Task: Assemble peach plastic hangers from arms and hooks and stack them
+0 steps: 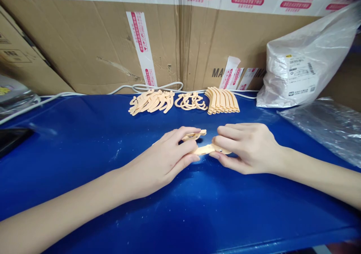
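Both my hands grip a cream plastic hanger (205, 149) just above the blue table, in the middle of the view. My left hand (172, 152) has its fingers closed around the left part, with the thumb along the lower edge. A curved hook piece (200, 133) sticks out past its index finger. On the right part, my right hand (248, 146) pinches with thumb and bent fingers; a small hole shows beside the fingertips. Fingers hide much of the hanger, so I cannot tell how its parts are joined.
Behind my hands lie a heap of curved cream arms (150, 101), a pile of cream hooks (191, 101) and a neat row of hollow cream arms (222, 101). A white cable (158, 87) runs along cardboard boxes (96, 43). Right stands a white plastic package (299, 69); left, a dark flat object (14, 139).
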A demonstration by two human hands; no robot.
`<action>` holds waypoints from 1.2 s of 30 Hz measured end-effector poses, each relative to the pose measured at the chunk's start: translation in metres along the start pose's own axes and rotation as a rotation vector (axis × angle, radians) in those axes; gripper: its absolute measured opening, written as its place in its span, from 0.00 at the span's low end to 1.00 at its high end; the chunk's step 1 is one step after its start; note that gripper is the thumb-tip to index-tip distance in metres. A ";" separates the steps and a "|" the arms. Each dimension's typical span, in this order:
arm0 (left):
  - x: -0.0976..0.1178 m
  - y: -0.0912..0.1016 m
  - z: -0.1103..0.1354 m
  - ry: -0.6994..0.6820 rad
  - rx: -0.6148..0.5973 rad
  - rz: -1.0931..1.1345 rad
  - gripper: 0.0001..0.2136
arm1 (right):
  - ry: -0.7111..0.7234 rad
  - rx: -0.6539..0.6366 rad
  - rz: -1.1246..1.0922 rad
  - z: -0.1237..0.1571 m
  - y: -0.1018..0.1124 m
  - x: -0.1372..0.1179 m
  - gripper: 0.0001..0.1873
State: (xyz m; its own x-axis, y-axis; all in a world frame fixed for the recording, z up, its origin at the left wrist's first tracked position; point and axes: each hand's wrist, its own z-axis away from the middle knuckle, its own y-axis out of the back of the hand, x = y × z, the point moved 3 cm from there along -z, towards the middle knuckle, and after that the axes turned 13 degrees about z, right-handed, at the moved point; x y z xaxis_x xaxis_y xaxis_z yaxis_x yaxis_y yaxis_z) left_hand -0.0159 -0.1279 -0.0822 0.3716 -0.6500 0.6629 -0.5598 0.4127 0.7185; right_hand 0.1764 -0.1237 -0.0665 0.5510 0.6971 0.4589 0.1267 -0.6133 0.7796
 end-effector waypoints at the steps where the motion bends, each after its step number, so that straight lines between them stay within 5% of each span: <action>1: 0.000 0.000 0.000 0.000 0.003 -0.003 0.12 | -0.006 -0.006 -0.014 0.000 0.000 0.000 0.18; 19: -0.005 0.008 -0.002 0.046 -0.062 -0.005 0.10 | 0.022 -0.161 -0.431 0.008 -0.012 0.002 0.13; 28: -0.028 0.021 -0.007 0.147 0.161 0.191 0.06 | 0.079 -0.178 -0.513 0.002 0.002 -0.003 0.08; 36: -0.033 0.025 -0.003 0.135 0.248 -0.041 0.10 | 0.027 -0.332 -0.632 0.001 -0.004 -0.002 0.10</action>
State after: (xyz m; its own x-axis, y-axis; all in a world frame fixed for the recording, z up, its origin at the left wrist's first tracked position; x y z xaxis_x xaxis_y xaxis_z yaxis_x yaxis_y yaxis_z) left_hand -0.0397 -0.0939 -0.0852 0.4838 -0.5649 0.6684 -0.7001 0.2085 0.6829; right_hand 0.1753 -0.1225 -0.0711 0.4338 0.8935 -0.1164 0.1547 0.0535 0.9865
